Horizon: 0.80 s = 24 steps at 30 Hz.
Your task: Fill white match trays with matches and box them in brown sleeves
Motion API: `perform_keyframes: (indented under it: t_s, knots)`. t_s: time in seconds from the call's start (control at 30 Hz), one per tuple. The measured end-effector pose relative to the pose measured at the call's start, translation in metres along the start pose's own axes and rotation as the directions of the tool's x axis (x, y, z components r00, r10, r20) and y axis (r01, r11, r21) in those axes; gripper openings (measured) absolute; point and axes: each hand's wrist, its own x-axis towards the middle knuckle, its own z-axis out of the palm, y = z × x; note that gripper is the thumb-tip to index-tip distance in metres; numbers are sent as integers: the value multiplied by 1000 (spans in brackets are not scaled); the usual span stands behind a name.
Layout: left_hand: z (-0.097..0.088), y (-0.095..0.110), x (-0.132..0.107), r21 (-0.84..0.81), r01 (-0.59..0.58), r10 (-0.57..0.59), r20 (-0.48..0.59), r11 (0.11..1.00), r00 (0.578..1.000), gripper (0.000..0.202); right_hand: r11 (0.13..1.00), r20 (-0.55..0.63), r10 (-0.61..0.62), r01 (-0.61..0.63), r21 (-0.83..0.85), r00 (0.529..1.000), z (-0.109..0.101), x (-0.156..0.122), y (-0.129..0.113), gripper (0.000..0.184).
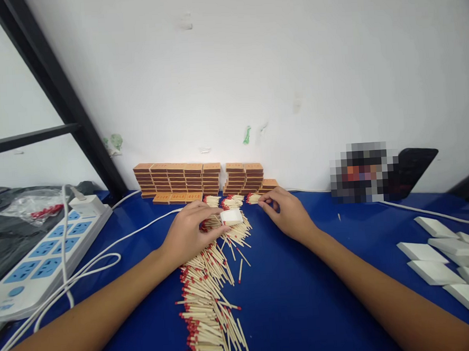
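A long heap of red-tipped matches [210,293] runs down the middle of the blue table [305,287]. My left hand [190,228] rests on the far end of the heap, its fingers closed round a small white matchbox tray [231,216]. My right hand [286,212] lies just right of the tray, fingers pinched on a small bunch of matches [254,198] near the wall. Stacks of orange matchboxes [179,179] stand against the wall behind both hands.
A white power strip [44,250] with blue sockets and white cables [92,263] lies at the left. Several white box trays [450,263] lie at the right edge. A black object [412,170] leans on the wall at the right. A plastic bag [33,206] sits far left.
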Motion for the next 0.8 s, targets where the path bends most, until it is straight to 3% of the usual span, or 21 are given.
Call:
perform_keyframes:
  t_s: [0.13,0.53,0.8]
  knots:
    - [0,0,0,-7,-3,3,2,1000,1000,34,1000,115,10,-11,6,993,-1,1,15,14]
    - [0,2,1,1,2,-2,12,1000,1000,34,1000,120,28,-26,-14,992,0,0,11,15]
    - [-1,2,1,-3,-10,10,17,1000,1000,33,999,196,47,-43,-26,980,-2,1,7,11]
